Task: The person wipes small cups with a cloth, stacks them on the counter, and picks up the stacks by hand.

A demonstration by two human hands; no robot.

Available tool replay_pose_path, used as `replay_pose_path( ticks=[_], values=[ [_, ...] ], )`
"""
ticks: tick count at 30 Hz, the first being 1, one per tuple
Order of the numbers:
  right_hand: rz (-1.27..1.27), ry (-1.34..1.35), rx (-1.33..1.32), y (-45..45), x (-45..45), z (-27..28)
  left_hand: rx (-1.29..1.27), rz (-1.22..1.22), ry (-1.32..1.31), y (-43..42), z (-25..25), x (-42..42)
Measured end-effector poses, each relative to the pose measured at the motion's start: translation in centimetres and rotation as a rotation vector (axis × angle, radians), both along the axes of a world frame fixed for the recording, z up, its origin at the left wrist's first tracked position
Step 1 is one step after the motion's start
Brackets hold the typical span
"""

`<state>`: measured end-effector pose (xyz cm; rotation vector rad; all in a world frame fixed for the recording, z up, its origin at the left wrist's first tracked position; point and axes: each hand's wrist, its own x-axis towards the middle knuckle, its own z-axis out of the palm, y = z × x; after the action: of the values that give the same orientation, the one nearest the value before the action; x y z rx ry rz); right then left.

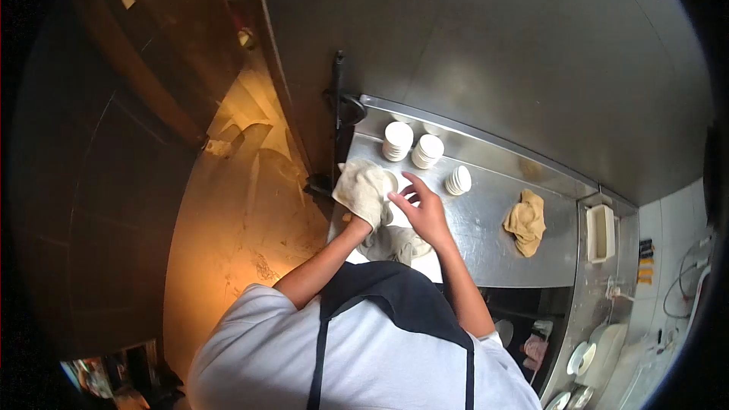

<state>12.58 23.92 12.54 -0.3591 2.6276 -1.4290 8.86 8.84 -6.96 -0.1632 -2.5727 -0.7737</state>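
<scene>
My left hand [361, 222] is mostly hidden under a pale cloth [360, 184] that it grips, so its fingers do not show. A small white dish [391, 181] peeks out at the cloth's right side. My right hand [422, 210] is beside that dish, its thumb tip at the rim and its fingers curved and apart. Below both hands, a greyish cloth [395, 244] lies bunched close to my apron. Behind them stand two stacks of small white dishes, the left stack [397, 142] and the middle stack [427, 152]. A third stack [458, 181] leans at the right.
The steel counter [486, 258] has a raised back edge [486, 137]. A tan cloth [525, 222] lies crumpled on it to the right. Beyond are a rectangular cream container [600, 233] and several white plates, one plate [582, 358] lower down. An orange-lit floor [228, 243] extends left.
</scene>
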Motion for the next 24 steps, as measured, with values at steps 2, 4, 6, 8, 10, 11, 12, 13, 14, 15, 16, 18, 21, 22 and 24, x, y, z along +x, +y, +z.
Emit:
replay_pose_path(
  ticks=[2, 4, 6, 8, 10, 11, 12, 13, 14, 15, 16, 18, 21, 22, 24],
  values=[
    [-0.113, 0.216, 0.088, -0.7, -0.9, -2.1, 0.039, -0.101, -0.163, 0.8, 6.0, 1.5],
    [-0.174, 0.295, 0.014, 0.4, -2.7, -5.5, 0.204, 0.005, -0.153, 1.9, 12.0, 3.0],
    [-0.278, 0.168, -0.027, 2.9, -6.1, -9.9, 0.161, 0.014, -0.089, 1.2, 9.9, 2.2],
    [-0.445, 0.085, -0.120, 4.6, -9.2, -10.4, 0.478, 0.046, -0.206, 0.6, 6.2, 1.1],
    [-0.518, -0.039, -0.169, 6.2, -12.7, -11.5, 0.930, 0.038, -0.433, 0.3, 4.7, 1.5],
    [-0.532, -0.091, -0.231, 6.4, -13.9, -11.5, 1.055, 0.009, -0.492, 0.2, 3.9, 1.7],
    [-0.547, -0.143, -0.295, 6.6, -14.7, -11.2, 0.934, -0.022, -0.405, 0.3, 3.7, 1.8],
    [-0.527, -0.134, -0.229, 7.0, -15.3, -11.0, 0.813, -0.052, -0.318, 0.5, 3.5, 1.8],
    [-0.509, -0.126, -0.163, 7.4, -15.6, -10.6, 0.814, -0.089, -0.297, 0.5, 3.1, 1.7],
    [-0.492, -0.122, -0.095, 7.9, -15.5, -10.4, 0.815, -0.127, -0.277, 0.5, 2.7, 1.6],
    [-0.530, -0.004, 0.104, 8.6, -15.1, -10.2, 0.942, -0.170, -0.323, 0.3, 2.1, 1.7],
    [-0.585, 0.234, 0.512, 10.5, -13.7, -9.6, 1.259, -0.123, -0.520, 0.5, 4.1, 2.3],
    [-0.463, 0.163, 0.674, 13.5, -11.6, -10.6, 1.610, 0.128, -0.815, 0.1, 11.9, 3.9],
    [-0.405, 0.121, 0.716, 14.1, -11.1, -10.7, 1.576, 0.122, -0.786, 0.2, 11.6, 3.7],
    [-0.408, 0.074, 0.621, 14.2, -10.7, -10.8, 1.502, 0.107, -0.730, 0.2, 10.8, 3.3]
  ],
)
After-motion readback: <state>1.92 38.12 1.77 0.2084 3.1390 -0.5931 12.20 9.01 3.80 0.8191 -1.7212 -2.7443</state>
